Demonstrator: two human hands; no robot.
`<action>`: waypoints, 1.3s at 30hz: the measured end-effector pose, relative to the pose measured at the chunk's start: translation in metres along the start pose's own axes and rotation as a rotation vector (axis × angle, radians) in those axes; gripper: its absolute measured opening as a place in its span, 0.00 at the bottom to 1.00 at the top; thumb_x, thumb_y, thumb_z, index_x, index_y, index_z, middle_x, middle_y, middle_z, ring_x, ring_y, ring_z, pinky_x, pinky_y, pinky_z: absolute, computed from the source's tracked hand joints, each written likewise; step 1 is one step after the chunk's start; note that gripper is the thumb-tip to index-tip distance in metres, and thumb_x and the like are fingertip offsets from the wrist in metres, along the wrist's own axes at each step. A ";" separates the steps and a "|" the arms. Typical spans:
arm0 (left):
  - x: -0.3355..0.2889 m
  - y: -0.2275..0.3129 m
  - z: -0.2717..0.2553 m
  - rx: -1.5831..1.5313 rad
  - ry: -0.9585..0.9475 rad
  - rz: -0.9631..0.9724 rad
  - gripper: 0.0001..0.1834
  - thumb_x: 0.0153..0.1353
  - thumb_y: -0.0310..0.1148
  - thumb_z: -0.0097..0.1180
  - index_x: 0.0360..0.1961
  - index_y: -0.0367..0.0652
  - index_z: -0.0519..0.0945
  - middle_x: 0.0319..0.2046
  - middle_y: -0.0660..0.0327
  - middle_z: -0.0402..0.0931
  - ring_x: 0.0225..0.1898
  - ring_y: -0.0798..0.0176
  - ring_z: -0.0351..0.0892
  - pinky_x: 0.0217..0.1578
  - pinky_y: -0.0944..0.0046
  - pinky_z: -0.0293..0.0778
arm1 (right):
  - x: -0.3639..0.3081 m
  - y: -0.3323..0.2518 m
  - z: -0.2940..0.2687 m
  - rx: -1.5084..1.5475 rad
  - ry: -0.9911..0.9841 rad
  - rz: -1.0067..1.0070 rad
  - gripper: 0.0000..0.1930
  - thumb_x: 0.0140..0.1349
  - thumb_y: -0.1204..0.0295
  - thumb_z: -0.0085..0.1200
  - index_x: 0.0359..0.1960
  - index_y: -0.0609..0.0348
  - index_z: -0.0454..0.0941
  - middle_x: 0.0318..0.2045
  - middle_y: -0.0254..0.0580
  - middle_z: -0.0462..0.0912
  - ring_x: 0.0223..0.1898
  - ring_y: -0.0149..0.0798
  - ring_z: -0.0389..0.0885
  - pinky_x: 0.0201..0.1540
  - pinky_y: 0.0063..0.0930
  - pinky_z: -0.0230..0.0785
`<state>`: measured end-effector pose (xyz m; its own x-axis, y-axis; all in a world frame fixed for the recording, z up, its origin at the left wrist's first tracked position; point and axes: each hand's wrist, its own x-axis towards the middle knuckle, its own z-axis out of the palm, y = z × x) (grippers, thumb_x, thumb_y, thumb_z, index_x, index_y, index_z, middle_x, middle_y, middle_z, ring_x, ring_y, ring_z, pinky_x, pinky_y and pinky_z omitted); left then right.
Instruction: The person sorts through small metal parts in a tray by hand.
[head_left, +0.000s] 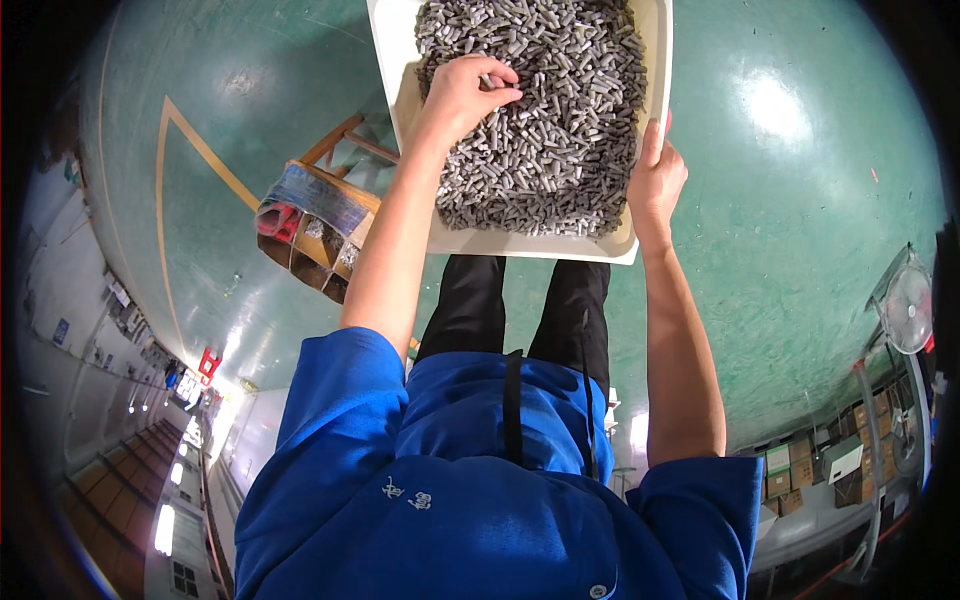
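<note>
Head view: right hand [655, 180] grips plastic tray [535, 244], likely steadying it; left hand [462, 92] half-curled over grey cylinders [560, 135], can't tell if holding.

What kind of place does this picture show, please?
Probably a factory workshop: a white tray holds many small grey pieces, the green floor bears a yellow line, and brown boxes stand nearby.

To your left, a wooden stand [330, 139] with a divided box [320, 193] stood on the green floor [780, 210], near a bent yellow line [210, 150]. Over on your right you had a round fan [908, 302], with brown cardboard boxes [801, 470] near it, and at your lower left a row of bright lights [165, 528] glowed.
</note>
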<state>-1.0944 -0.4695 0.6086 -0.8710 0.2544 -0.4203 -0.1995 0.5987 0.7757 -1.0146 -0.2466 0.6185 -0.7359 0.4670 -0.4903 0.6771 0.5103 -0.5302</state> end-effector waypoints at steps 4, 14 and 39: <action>-0.007 -0.003 0.009 0.077 0.116 0.016 0.08 0.44 0.28 0.62 0.28 0.42 0.80 0.23 0.63 0.73 0.27 0.70 0.73 0.31 0.71 0.68 | -0.002 -0.004 0.002 -0.012 -0.012 0.021 0.26 0.61 0.51 0.36 0.27 0.64 0.76 0.19 0.58 0.73 0.24 0.57 0.72 0.30 0.42 0.63; -0.028 -0.001 -0.013 -0.965 -0.182 -0.121 0.07 0.56 0.30 0.54 0.33 0.37 0.76 0.25 0.66 0.74 0.25 0.79 0.66 0.26 0.80 0.62 | -0.004 -0.006 0.004 0.014 -0.007 0.011 0.26 0.61 0.51 0.37 0.27 0.65 0.75 0.20 0.60 0.73 0.23 0.57 0.71 0.30 0.41 0.63; -0.030 0.016 -0.009 -0.609 0.091 -0.141 0.08 0.50 0.28 0.57 0.32 0.37 0.78 0.20 0.68 0.72 0.23 0.74 0.69 0.26 0.74 0.66 | 0.000 -0.010 -0.003 -0.039 0.022 -0.016 0.26 0.62 0.52 0.35 0.25 0.65 0.75 0.20 0.61 0.73 0.25 0.59 0.72 0.31 0.42 0.63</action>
<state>-1.0759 -0.4743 0.6383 -0.8473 0.1226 -0.5168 -0.5113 0.0754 0.8561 -1.0217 -0.2496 0.6257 -0.7465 0.4743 -0.4667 0.6653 0.5451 -0.5101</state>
